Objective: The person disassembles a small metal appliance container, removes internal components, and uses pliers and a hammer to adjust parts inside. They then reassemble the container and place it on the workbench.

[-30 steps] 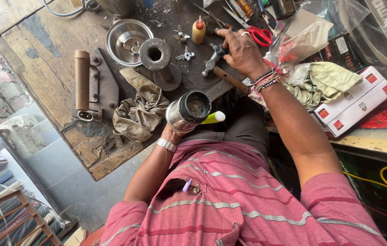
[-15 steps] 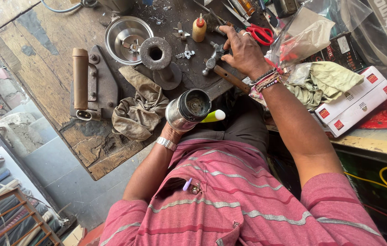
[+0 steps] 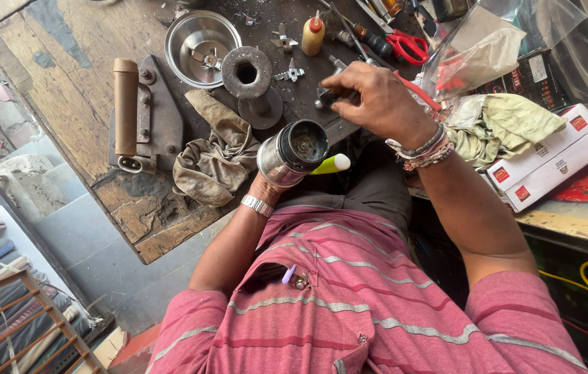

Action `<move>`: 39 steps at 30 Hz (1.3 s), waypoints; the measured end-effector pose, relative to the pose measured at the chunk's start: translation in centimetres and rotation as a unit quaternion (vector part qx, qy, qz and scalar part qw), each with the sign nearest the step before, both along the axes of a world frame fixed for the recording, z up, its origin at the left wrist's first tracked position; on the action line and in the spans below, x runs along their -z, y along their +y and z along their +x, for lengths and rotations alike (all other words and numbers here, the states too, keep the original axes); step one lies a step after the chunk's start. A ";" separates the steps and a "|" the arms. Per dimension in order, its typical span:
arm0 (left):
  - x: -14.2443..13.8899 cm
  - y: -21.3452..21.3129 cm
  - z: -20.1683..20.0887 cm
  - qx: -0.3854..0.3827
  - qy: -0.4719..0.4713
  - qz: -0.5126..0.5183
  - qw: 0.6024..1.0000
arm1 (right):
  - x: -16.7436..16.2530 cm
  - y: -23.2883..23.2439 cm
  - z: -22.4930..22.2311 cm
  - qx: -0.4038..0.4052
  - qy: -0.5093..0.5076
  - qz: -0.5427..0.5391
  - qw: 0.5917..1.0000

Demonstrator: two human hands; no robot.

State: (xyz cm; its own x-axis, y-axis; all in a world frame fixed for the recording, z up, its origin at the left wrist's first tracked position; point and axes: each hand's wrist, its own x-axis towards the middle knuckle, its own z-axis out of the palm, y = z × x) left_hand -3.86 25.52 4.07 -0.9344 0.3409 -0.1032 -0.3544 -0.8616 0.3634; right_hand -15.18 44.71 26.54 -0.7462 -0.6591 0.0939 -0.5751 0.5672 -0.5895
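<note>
My left hand point(image 3: 265, 190) is mostly hidden under a steel jar point(image 3: 292, 154) that it holds tilted at the wooden workbench's point(image 3: 72, 83) front edge. The jar's open mouth faces up and a pale green handle point(image 3: 330, 164) sticks out to its right. A metal watch band sits on that wrist. My right hand point(image 3: 375, 104) hovers just above the jar, fingers pinched on a small metal part point(image 3: 325, 95). A red-handled tool point(image 3: 420, 93) lies under that hand. Beaded bracelets circle the right wrist.
On the bench lie a steel bowl with a blade point(image 3: 199, 46), a dark round disc with a hole point(image 3: 247, 72), a dirty rag point(image 3: 212, 151) and a brown cylinder on a metal plate point(image 3: 127, 104). Red scissors point(image 3: 408, 46), a small yellow bottle point(image 3: 313, 34), a green cloth point(image 3: 508, 123) and a white-and-red box point(image 3: 550, 161) sit on the right.
My right hand has come away from the spot beside the scissors and down toward the jar's mouth. The jar stays in my left hand, nearly still.
</note>
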 end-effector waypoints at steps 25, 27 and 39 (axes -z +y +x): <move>-4.9 1.8 -0.7 0.015 0.114 -0.117 0.986 | -2.1 0.2 6.4 0.029 -0.083 0.092 0.992; -5.6 1.9 -0.6 -0.012 0.207 -0.278 0.938 | -2.2 0.4 6.3 0.045 -0.106 0.091 0.989; -6.1 2.4 0.2 0.043 0.116 -0.107 0.987 | -3.2 1.4 7.3 -0.159 0.093 0.118 0.976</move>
